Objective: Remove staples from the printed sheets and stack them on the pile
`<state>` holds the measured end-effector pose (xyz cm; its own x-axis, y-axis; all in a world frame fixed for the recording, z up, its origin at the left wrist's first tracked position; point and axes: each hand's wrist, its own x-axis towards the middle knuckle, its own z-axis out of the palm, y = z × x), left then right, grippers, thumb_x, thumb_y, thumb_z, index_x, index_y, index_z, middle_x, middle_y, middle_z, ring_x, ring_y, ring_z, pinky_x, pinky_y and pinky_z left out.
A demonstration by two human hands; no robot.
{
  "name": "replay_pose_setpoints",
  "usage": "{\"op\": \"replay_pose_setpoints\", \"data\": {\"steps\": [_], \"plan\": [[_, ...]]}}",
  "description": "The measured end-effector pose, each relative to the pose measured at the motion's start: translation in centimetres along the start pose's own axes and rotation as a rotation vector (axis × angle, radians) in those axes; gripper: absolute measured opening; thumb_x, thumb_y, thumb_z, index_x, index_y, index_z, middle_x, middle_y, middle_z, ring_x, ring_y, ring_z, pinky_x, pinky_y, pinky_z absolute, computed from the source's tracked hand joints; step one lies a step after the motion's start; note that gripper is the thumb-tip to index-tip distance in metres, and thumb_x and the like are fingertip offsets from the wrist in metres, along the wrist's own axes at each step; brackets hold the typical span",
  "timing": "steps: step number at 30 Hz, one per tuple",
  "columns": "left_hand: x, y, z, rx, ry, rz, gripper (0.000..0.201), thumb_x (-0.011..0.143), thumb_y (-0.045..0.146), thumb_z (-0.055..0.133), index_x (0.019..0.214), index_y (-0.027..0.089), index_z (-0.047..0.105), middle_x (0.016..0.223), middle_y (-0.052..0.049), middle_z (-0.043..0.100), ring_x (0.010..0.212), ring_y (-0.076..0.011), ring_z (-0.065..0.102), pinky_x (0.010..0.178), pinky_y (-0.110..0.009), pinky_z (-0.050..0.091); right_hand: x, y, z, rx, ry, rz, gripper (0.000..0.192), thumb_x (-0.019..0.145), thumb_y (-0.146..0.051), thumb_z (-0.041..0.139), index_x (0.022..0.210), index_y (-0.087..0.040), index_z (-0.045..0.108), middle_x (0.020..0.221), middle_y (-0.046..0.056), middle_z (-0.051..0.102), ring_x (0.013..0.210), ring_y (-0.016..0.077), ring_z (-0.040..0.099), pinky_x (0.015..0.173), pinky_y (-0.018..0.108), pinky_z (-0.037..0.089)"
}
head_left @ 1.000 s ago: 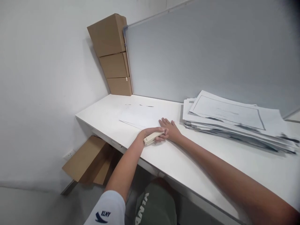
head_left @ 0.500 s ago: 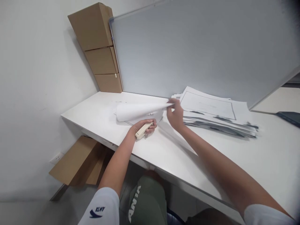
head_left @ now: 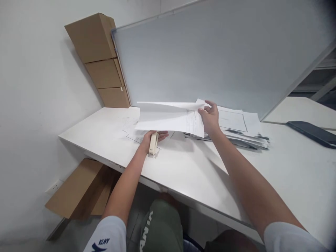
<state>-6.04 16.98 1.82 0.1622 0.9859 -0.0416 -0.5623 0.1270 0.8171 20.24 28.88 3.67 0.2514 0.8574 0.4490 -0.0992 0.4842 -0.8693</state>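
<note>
Between the thumb and fingers of my left hand (head_left: 150, 140) is a cream stapler (head_left: 153, 142), held just above the table. Its front end is partly hidden under a lifted paper sheet (head_left: 168, 117). My right hand (head_left: 210, 117) pinches that sheet at its right edge, and the sheet bows in the air above the left hand. Printed lines show near its right side. Below and left of it, another printed sheet (head_left: 132, 137) lies on the table. Behind my right hand rests a stack of papers (head_left: 236, 122) with dark smudged edges.
A whiteboard (head_left: 183, 63) leans along the back of the white table (head_left: 178, 164). Stacked cardboard boxes (head_left: 105, 73) stand at the back left. An open cardboard box (head_left: 76, 185) sits below the table's left side. A dark flat object (head_left: 312, 133) lies far right.
My right hand has drawn the sheet up and to the right, so it is spread out more. My left hand has shifted slightly left and turned the stapler more upright in view.
</note>
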Motion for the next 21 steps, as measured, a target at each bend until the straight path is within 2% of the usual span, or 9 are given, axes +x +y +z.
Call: {"op": "replay_pose_setpoints", "data": {"steps": [2, 6, 12, 18, 21], "plan": [[-0.1, -0.2, 0.2, -0.040, 0.022, 0.007, 0.018, 0.073, 0.021, 0.058, 0.085, 0.008, 0.065, 0.094, -0.021, 0.073, 0.099, -0.0305, 0.071, 0.091, -0.035, 0.055, -0.4, 0.3, -0.3, -0.024, -0.011, 0.007, 0.048, 0.073, -0.028, 0.060, 0.119, -0.024, 0.047, 0.091, 0.000, 0.056, 0.075, 0.0151, 0.060, 0.068, 0.030, 0.050], [-0.1, -0.2, 0.5, -0.151, 0.098, 0.040, 0.007, 0.072, 0.016, 0.062, 0.078, 0.012, 0.062, 0.085, -0.015, 0.073, 0.102, -0.0312, 0.070, 0.098, -0.042, 0.054, -0.9, 0.8, -0.4, -0.033, -0.004, -0.012, 0.047, 0.073, -0.027, 0.061, 0.118, -0.023, 0.049, 0.092, 0.001, 0.057, 0.072, 0.0143, 0.058, 0.069, 0.030, 0.049], [0.2, -0.1, 0.7, -0.220, 0.106, 0.071, 0.019, 0.071, 0.014, 0.063, 0.089, 0.010, 0.065, 0.086, -0.013, 0.074, 0.102, -0.0280, 0.070, 0.107, -0.044, 0.049, -0.8, 1.3, -0.5, 0.031, -0.026, -0.006, 0.048, 0.072, -0.027, 0.062, 0.119, -0.025, 0.050, 0.089, -0.001, 0.059, 0.072, 0.0146, 0.059, 0.067, 0.029, 0.049], [0.6, 0.0, 0.2, -0.275, 0.148, 0.133, 0.021, 0.077, 0.016, 0.060, 0.097, 0.012, 0.066, 0.094, -0.011, 0.075, 0.105, -0.0253, 0.069, 0.109, -0.042, 0.047, -0.2, 0.8, -1.0, -0.007, -0.019, -0.170, 0.041, 0.077, -0.031, 0.064, 0.117, -0.028, 0.054, 0.091, 0.000, 0.061, 0.078, 0.0163, 0.060, 0.069, 0.030, 0.050], [0.9, 0.2, 0.1, -0.297, 0.146, 0.130, 0.022, 0.081, 0.018, 0.058, 0.101, 0.012, 0.065, 0.095, -0.010, 0.075, 0.104, -0.0242, 0.070, 0.107, -0.039, 0.050, -0.2, 0.4, -1.3, -0.018, -0.037, -0.204, 0.040, 0.078, -0.034, 0.064, 0.116, -0.027, 0.056, 0.090, 0.001, 0.062, 0.076, 0.0165, 0.060, 0.066, 0.030, 0.050]]}}
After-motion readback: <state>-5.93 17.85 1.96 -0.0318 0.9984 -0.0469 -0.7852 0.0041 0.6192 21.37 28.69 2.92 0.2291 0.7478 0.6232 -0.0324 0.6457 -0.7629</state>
